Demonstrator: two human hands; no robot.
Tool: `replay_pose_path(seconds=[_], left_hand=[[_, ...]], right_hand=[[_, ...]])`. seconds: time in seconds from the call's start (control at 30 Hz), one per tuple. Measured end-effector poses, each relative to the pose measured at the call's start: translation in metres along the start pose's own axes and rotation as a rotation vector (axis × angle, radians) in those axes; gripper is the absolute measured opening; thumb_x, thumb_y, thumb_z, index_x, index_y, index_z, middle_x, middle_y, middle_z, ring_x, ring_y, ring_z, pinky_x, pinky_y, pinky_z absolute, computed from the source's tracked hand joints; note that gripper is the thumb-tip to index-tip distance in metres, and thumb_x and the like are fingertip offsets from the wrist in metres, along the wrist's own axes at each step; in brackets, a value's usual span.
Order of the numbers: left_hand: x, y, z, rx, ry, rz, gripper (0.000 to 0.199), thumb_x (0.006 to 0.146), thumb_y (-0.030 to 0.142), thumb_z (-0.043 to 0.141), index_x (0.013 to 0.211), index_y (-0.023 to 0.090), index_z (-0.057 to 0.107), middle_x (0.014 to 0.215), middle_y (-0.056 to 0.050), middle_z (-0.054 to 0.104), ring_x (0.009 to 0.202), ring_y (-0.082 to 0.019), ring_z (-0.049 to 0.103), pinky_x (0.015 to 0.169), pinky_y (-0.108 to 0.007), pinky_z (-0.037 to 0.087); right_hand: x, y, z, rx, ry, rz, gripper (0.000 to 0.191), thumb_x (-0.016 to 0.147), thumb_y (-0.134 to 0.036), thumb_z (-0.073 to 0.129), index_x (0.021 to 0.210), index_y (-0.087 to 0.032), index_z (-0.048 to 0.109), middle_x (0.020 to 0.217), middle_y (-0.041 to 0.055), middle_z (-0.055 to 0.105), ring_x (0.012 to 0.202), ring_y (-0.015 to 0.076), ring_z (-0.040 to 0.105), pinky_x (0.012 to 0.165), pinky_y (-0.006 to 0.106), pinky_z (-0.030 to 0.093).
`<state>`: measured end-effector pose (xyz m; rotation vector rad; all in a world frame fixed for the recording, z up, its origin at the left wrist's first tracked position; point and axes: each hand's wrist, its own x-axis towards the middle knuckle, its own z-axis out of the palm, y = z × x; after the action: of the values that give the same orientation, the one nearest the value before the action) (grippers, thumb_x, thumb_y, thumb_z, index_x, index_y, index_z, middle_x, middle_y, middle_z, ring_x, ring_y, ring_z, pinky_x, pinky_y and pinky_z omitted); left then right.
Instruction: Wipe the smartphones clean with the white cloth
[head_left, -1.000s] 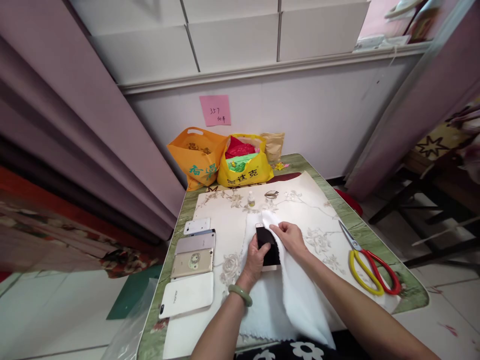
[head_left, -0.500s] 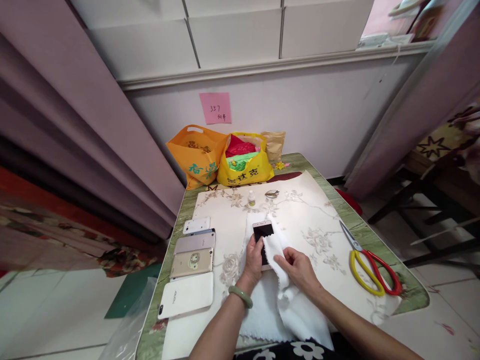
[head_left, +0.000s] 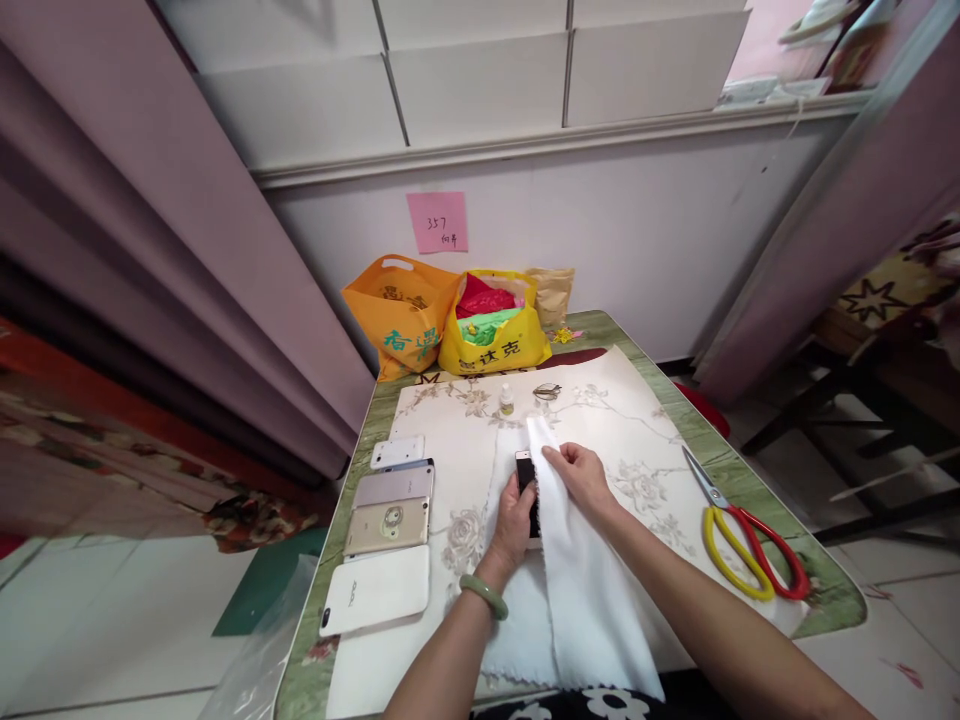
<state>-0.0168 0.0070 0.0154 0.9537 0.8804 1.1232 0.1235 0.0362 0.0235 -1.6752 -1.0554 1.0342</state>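
Observation:
A smartphone [head_left: 533, 515] with a dark screen and light frame lies on a white cloth [head_left: 592, 610]. My left hand [head_left: 513, 525] grips the phone along its left side, thumb over the screen. Between the thumb and fingers of my right hand [head_left: 577, 475] is the cloth's right flap, held up by its far part and covering the phone's right side. The near part of the cloth spreads down to the table's front edge. Beyond the cloth stand a small clear bottle [head_left: 506, 402] and a thin dark-framed object [head_left: 547, 391], too small to make out.
Several phones lie in a column at left, among them a white one [head_left: 379, 590] and a gold one [head_left: 388, 522]. Red-and-yellow scissors [head_left: 739, 535] lie at right. An orange bag [head_left: 401, 315] and a yellow bag [head_left: 491, 350] stand at the back of the table [head_left: 832, 595].
My right hand has moved away from me and lifted the cloth flap, which is now straighter and taller along the phone's right side. More of the phone is covered. My left hand still grips it.

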Motion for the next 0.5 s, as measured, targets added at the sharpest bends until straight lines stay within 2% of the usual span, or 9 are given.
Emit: replay_pose_path(seconds=[0.17, 0.3, 0.4, 0.5], left_hand=[[0.0, 0.002, 0.002, -0.012, 0.049, -0.007, 0.04, 0.083, 0.039, 0.062, 0.117, 0.018, 0.063, 0.107, -0.007, 0.07, 0.097, -0.023, 0.063, 0.089, -0.034, 0.047], [0.001, -0.002, 0.0, -0.064, 0.078, -0.019, 0.04, 0.082, 0.039, 0.064, 0.117, 0.019, 0.064, 0.106, -0.007, 0.071, 0.099, -0.023, 0.063, 0.09, -0.035, 0.047], [0.002, -0.007, -0.001, -0.102, 0.095, -0.055, 0.042, 0.081, 0.042, 0.066, 0.115, 0.018, 0.063, 0.102, -0.007, 0.072, 0.095, -0.023, 0.065, 0.088, -0.036, 0.049], [0.003, -0.01, -0.002, -0.162, 0.138, -0.066, 0.047, 0.079, 0.045, 0.067, 0.116, 0.018, 0.061, 0.099, -0.008, 0.072, 0.093, -0.024, 0.066, 0.086, -0.037, 0.05]], right_hand=[[-0.041, 0.02, -0.006, -0.002, -0.085, -0.025, 0.041, 0.074, -0.058, 0.063, 0.067, -0.018, 0.056, 0.058, -0.0024, 0.052, 0.054, 0.0117, 0.044, 0.049, 0.023, 0.035], [-0.071, 0.026, -0.016, -0.118, -0.137, -0.052, 0.039, 0.077, -0.053, 0.062, 0.062, -0.02, 0.047, 0.054, -0.0055, 0.042, 0.053, 0.0102, 0.037, 0.049, 0.022, 0.03], [-0.075, 0.031, -0.024, -0.129, -0.204, -0.035, 0.039, 0.074, -0.051, 0.066, 0.062, -0.02, 0.047, 0.055, -0.0057, 0.042, 0.054, 0.01, 0.037, 0.05, 0.022, 0.029], [-0.066, 0.031, -0.035, -0.043, -0.281, 0.021, 0.039, 0.073, -0.054, 0.067, 0.065, -0.019, 0.053, 0.056, -0.0046, 0.046, 0.053, 0.0103, 0.038, 0.049, 0.023, 0.03]])
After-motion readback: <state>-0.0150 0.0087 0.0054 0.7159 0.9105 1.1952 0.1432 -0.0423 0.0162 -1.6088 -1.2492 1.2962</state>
